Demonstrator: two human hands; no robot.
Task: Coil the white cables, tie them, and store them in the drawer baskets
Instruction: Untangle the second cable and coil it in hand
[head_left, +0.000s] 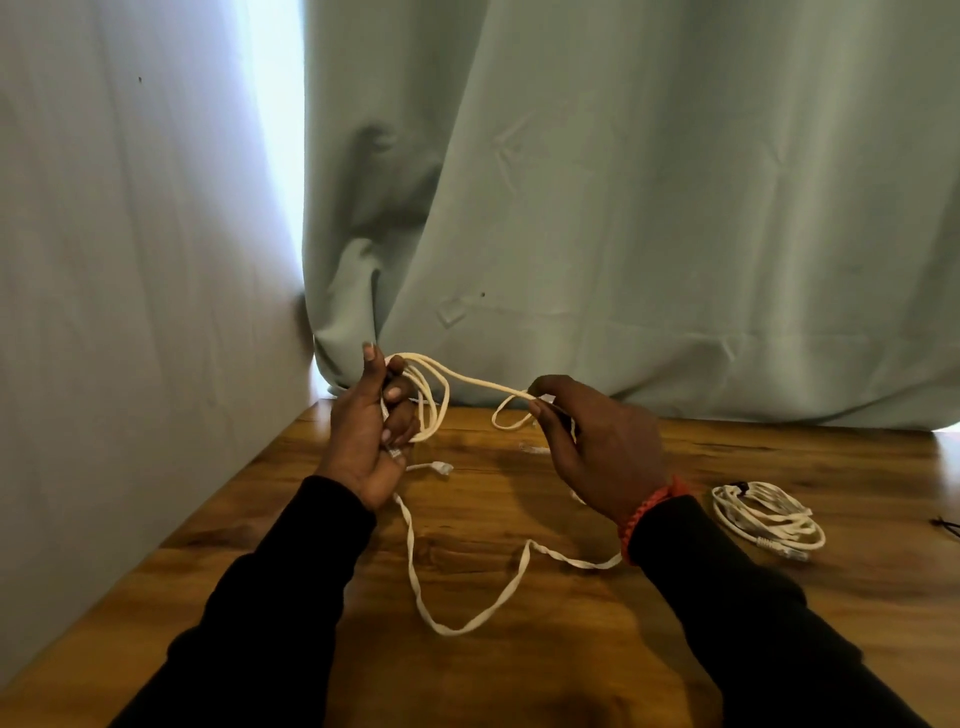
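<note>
A flat white cable (467, 618) runs between both hands above the wooden table (519, 675). My left hand (371, 436) grips several loops of it, raised at the table's far left. My right hand (597, 447) pinches the strand that stretches from those loops, with a small loop hanging at its fingertips. The loose tail drops from the left hand, curves over the tabletop and passes under my right wrist. One plug end (441, 467) lies on the table below the left hand. A second white cable (763, 517), coiled and bound, lies at the right.
A grey-green curtain (623, 208) hangs along the table's far edge. A pale wall (130, 312) borders the left side. A thin black item (945, 526) shows at the right edge. No drawer or basket is in view.
</note>
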